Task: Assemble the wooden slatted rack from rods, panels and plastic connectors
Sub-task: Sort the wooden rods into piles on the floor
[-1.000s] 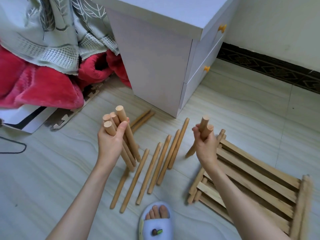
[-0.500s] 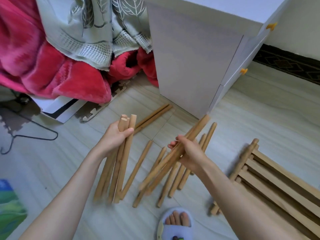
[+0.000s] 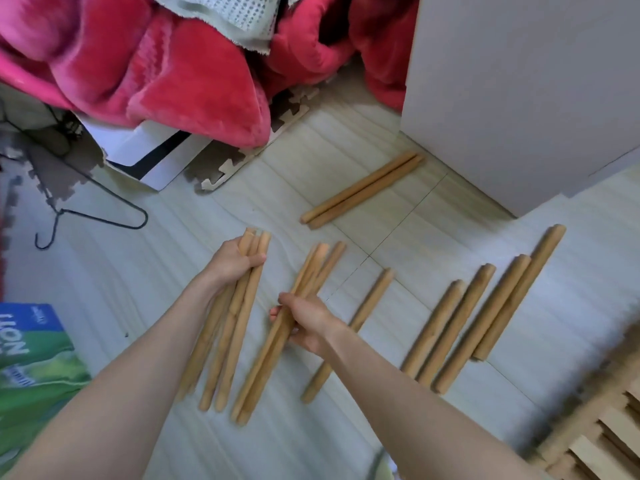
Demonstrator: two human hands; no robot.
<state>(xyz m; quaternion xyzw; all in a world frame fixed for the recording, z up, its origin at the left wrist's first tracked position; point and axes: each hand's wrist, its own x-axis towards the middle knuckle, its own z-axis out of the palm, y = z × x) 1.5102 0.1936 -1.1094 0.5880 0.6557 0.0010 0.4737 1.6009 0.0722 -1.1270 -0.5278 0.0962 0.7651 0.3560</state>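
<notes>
Head view: left hand [image 3: 232, 263] gripping rod bundle [image 3: 225, 327], right hand [image 3: 306, 322] clutching maybe three rods [image 3: 277, 344]; ends near floor [image 3: 398, 237]. Loose hold: could slip, scatter, roll.

Bare floor [image 3: 104, 271] lies open left of the hands, bounded by a wire hanger [image 3: 93, 220] and a green box [image 3: 31, 362]. Rightward, loose rods [image 3: 460, 323] lie in the way; the white cabinet [image 3: 519, 98] and red blanket [image 3: 173, 81] close off the far side.

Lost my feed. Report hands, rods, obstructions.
Left hand grips one rod bundle; right hand grips another. Loose rods on floor to the right. Hanger lies off left, clear of rods.
</notes>
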